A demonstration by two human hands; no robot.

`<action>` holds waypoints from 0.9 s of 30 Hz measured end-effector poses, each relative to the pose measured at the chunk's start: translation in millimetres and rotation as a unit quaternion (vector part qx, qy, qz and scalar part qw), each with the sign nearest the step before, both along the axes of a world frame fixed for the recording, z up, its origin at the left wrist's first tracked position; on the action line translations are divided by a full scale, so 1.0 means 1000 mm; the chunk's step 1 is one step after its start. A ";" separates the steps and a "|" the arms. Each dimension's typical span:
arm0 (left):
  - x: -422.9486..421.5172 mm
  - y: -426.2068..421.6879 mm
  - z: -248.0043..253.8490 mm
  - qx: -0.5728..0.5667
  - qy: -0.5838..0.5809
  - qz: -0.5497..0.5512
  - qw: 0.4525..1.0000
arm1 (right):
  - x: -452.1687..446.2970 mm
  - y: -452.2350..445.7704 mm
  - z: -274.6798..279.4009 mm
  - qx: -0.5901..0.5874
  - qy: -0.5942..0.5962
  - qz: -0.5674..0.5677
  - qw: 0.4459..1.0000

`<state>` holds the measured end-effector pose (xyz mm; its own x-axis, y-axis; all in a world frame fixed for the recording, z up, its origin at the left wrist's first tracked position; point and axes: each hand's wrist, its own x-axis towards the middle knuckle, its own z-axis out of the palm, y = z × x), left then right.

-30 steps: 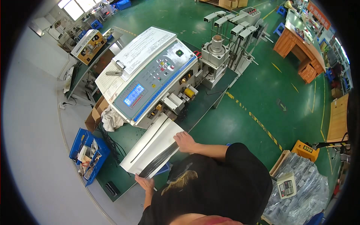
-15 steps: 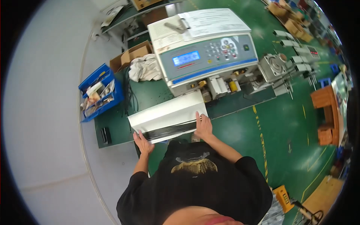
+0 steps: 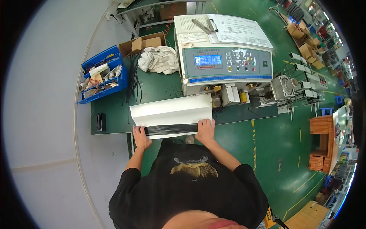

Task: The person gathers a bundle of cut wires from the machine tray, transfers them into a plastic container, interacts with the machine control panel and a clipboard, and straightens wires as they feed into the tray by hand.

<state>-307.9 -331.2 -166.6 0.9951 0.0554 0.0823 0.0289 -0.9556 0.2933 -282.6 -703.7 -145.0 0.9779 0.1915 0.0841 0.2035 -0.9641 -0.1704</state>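
Observation:
A bundle of thin black wires (image 3: 173, 129) lies lengthwise in a bent white tray (image 3: 171, 109) at the table's front edge. At the bundle's left end, my left hand (image 3: 142, 138) has its fingers curled over the wires. My right hand (image 3: 206, 131) is closed around the right end, knuckles up. Both wire ends are hidden under my fingers. Just behind the tray's right end stands a machine (image 3: 228, 65) with a lit blue display and a keypad.
On the left of the green table (image 3: 110, 114) stand a blue parts bin (image 3: 103, 82) with tools and a small black box (image 3: 100, 122). Loose black cables (image 3: 133, 82), a white cloth (image 3: 158, 61) and a cardboard box (image 3: 143, 42) lie behind. A clipboard (image 3: 240, 30) rests atop the machine.
My fingers have curled in over both ends of the wire bundle, where they were straighter before. The camera view has shifted and turned slightly; the tray sits about the same on the table.

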 end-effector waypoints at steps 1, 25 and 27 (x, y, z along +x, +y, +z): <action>0.000 0.001 0.001 0.019 -0.011 -0.012 1.000 | 0.000 0.001 0.004 -0.003 0.000 -0.001 1.000; -0.011 -0.003 0.013 -0.003 0.035 -0.019 0.999 | -0.009 -0.001 -0.015 0.137 -0.099 0.014 0.985; -0.009 -0.003 0.017 0.014 0.052 -0.023 0.998 | -0.008 0.000 -0.016 0.124 -0.103 0.011 0.987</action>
